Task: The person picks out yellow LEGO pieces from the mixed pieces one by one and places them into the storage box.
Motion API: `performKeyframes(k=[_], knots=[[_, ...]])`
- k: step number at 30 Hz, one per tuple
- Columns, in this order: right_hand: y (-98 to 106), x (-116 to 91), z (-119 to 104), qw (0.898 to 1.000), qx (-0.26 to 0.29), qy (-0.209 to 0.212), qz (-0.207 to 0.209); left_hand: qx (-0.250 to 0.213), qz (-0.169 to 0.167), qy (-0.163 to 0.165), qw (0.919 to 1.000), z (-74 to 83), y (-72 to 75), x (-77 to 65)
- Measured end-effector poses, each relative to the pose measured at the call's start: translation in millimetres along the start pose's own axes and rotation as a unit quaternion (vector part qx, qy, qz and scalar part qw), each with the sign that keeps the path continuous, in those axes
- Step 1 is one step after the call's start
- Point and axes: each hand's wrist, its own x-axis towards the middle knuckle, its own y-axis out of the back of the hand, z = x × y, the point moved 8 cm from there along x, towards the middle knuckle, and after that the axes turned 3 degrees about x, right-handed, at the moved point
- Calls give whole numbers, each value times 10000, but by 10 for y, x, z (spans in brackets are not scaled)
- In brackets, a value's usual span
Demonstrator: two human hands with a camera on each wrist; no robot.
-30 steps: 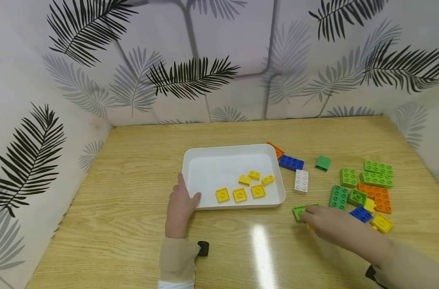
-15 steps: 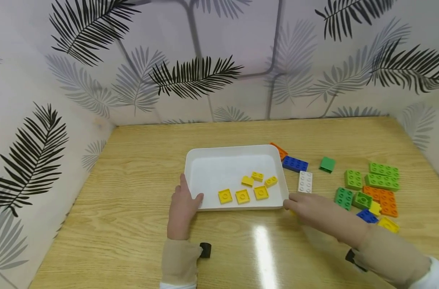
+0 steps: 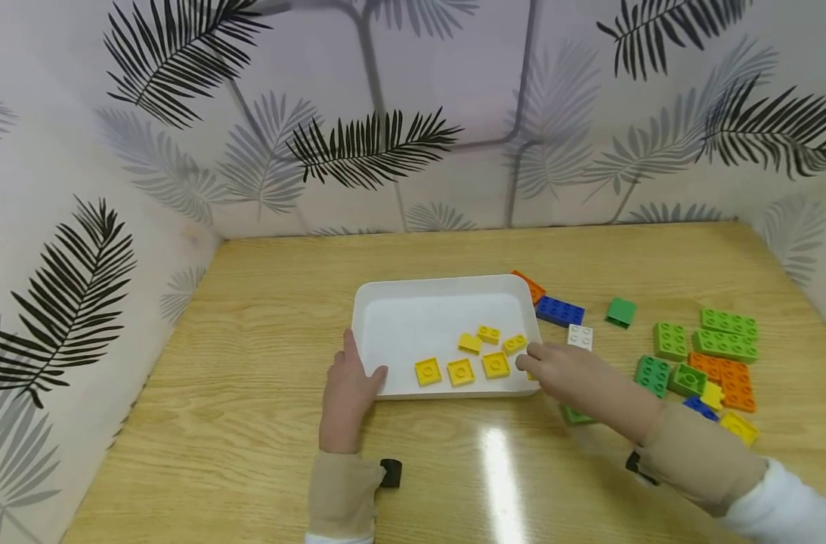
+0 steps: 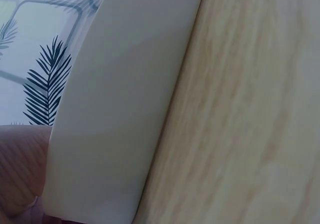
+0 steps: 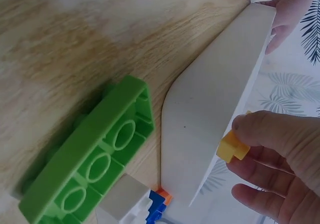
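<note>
Over the near right corner of the white tray [image 3: 447,394], my right hand [image 3: 570,375] pinches a small yellow brick [image 5: 232,147] between thumb and fingers. The right wrist view shows this brick just above the rim; in the head view the hand mostly covers it. My left hand [image 3: 348,393] grips the tray's near left corner, thumb over the rim. In the left wrist view part of that hand [image 4: 22,166] appears beside the tray's outer wall [image 4: 117,99]. Several yellow bricks [image 3: 461,372] lie inside the tray, spread across its front and right part.
A green brick [image 5: 87,156] lies just outside the tray, partly under my right arm. Behind it are a white brick [image 3: 580,337], a blue brick [image 3: 560,310] and an orange brick [image 3: 530,285]. Farther right, several green, orange, blue and yellow bricks [image 3: 724,378] form a cluster.
My right hand has moved left from the green brick at the tray's right, carrying the yellow brick to above the tray's corner. The left hand stays on the tray.
</note>
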Motion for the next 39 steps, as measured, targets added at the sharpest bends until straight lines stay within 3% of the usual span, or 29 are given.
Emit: performKeyframes(k=[9, 20, 39], knots=[[-67, 116, 76, 9996, 32, -281, -87, -22, 18, -6, 10000, -1, 2, 12], [-217, 208, 184, 9954, 470, -644, -538, -11, 61, -55, 10000, -3, 7, 23], [-323, 294, 229, 9989, -137, -298, -340, -48, 81, -100, 9999, 5, 23, 10]])
